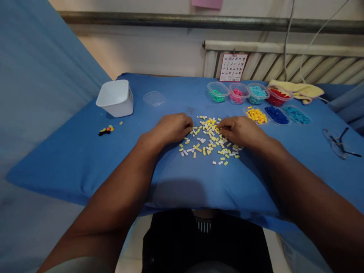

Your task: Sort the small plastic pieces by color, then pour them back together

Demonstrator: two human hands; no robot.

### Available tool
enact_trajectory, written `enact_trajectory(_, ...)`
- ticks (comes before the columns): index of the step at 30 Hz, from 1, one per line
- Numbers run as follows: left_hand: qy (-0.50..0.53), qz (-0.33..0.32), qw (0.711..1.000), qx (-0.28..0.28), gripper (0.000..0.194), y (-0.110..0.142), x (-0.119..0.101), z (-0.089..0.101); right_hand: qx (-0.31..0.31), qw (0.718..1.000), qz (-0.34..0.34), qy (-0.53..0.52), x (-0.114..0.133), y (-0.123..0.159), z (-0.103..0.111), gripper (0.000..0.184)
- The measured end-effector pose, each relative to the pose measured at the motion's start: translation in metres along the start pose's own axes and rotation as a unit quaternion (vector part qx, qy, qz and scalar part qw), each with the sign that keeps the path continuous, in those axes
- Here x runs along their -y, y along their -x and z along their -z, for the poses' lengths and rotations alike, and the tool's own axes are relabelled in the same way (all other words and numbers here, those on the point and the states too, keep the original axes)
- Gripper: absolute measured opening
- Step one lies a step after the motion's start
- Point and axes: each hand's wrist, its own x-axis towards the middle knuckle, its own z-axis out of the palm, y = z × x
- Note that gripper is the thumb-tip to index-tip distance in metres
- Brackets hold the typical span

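A scatter of small yellow and white bricks (pixel 209 140) lies on the blue table cloth (pixel 85 159) in front of me. My left hand (pixel 170 128) rests at the left edge of the scatter, fingers curled down onto the pieces. My right hand (pixel 241 131) rests at the right edge, fingers curled and pinched among the bricks. What either hand holds is hidden under the fingers.
A white tub (pixel 116 98) stands at the back left beside a clear lid (pixel 154 98). Several clear tubs of coloured bricks (pixel 257 94) and lids holding yellow bricks (pixel 256 115) and blue ones (pixel 276 115) sit at the back right. Glasses (pixel 338 143) lie far right; a few dark pieces (pixel 105 131) lie left.
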Motion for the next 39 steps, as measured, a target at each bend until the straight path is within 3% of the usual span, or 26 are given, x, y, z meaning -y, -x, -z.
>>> enact_trajectory(6, -0.02, 0.008, 1.0, 0.003, 0.029, 0.001, -0.005, 0.002, 0.025, 0.999, 0.01, 0.033, 0.0, -0.01, -0.003, 0.025)
enact_trajectory(12, 0.001, 0.014, 1.0, -0.005, 0.026, 0.001, -0.007, 0.004, 0.038, 0.999, -0.008, -0.002, -0.01, -0.013, -0.003, 0.02)
enact_trajectory(16, 0.069, 0.017, 0.996, -0.049, 0.025, 0.001, -0.005, 0.004, 0.032, 0.999, -0.035, 0.013, -0.008, -0.014, -0.004, 0.024)
enact_trajectory(19, 0.167, 0.037, 0.982, -0.085, 0.022, -0.002, -0.007, 0.003, 0.014, 1.0, -0.013, 0.024, -0.004, -0.012, -0.004, 0.028)
enact_trajectory(22, 0.346, 0.092, 0.929, -0.098, 0.018, -0.006, -0.014, 0.001, 0.004, 0.999, 0.023, 0.026, -0.001, -0.009, -0.003, 0.026)
enact_trajectory(27, 0.619, 0.166, 0.763, -0.078, 0.014, -0.015, -0.032, -0.001, 0.004, 0.998, 0.027, 0.06, 0.007, -0.01, -0.003, 0.024)
enact_trajectory(29, 0.668, 0.183, 0.719, -0.063, 0.015, -0.018, -0.036, -0.005, 0.01, 0.996, 0.015, 0.084, 0.009, -0.011, -0.004, 0.029)
enact_trajectory(34, 0.712, 0.176, 0.677, -0.054, 0.03, -0.021, -0.037, -0.016, -0.011, 0.997, 0.013, 0.07, 0.007, -0.011, -0.002, 0.028)
enact_trajectory(37, 0.719, 0.164, 0.672, -0.063, 0.03, -0.02, -0.042, -0.018, -0.076, 0.992, 0.005, -0.095, 0.009, -0.007, 0.003, 0.022)
enact_trajectory(39, 0.719, 0.154, 0.674, -0.075, 0.026, -0.019, -0.048, -0.017, -0.094, 0.967, -0.023, -0.236, 0.016, -0.003, 0.006, 0.02)
